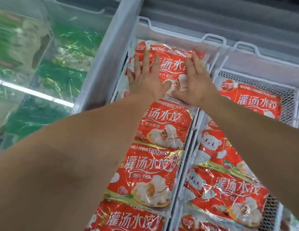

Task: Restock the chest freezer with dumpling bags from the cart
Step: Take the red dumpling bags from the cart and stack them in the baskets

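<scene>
Nearest the camera, red dumpling bags (pixel 152 174) are seen laid in overlapping rows down the left wire basket (pixel 187 144) of the chest freezer (pixel 102 67), with more in the basket just beside it. Farther in, the top bag (pixel 172 64) at the far end of the row is pressed flat by the left hand (pixel 145 79) and the right hand (pixel 193 80), fingers straight and spread apart, nothing clamped. The step in hand is judged to be settling a newly placed bag. Next, both hands would need to be lifted clear and another bag fetched from the cart, which is not in view.
</scene>
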The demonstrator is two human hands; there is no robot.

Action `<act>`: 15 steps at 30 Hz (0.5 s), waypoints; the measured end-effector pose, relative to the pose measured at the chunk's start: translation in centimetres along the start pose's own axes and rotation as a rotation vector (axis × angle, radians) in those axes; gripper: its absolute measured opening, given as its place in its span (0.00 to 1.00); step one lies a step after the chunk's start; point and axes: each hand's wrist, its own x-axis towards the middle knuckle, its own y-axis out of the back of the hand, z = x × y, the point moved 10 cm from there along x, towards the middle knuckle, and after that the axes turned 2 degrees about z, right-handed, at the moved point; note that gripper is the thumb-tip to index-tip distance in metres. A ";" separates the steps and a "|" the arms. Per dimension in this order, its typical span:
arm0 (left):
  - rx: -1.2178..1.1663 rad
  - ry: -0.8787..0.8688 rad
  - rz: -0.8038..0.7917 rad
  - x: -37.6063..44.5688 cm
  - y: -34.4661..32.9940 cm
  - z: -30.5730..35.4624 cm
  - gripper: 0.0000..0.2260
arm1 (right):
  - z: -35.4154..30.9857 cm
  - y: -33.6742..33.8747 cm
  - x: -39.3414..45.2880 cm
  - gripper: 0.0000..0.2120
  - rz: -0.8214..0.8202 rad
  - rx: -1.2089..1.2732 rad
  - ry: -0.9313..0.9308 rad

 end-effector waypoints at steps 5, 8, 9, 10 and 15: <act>-0.003 0.009 -0.054 -1.4 0.4 -0.2 0.44 | 0.8 -0.1 -1.7 0.54 -0.008 -0.056 -0.084; -0.047 -0.021 -0.014 -5.2 1.0 0.6 0.37 | -1.7 1.2 -5.0 0.42 0.131 -0.034 -0.038; -0.039 -0.051 0.012 -7.4 0.9 0.6 0.35 | -2.8 0.8 -7.1 0.38 0.163 -0.008 0.001; -0.036 -0.077 0.017 -9.7 0.7 0.3 0.34 | -3.8 0.2 -9.4 0.34 0.175 0.020 0.032; -0.004 -0.126 -0.085 -20.0 -2.1 -3.3 0.30 | -6.7 -5.8 -19.7 0.29 0.097 0.106 0.065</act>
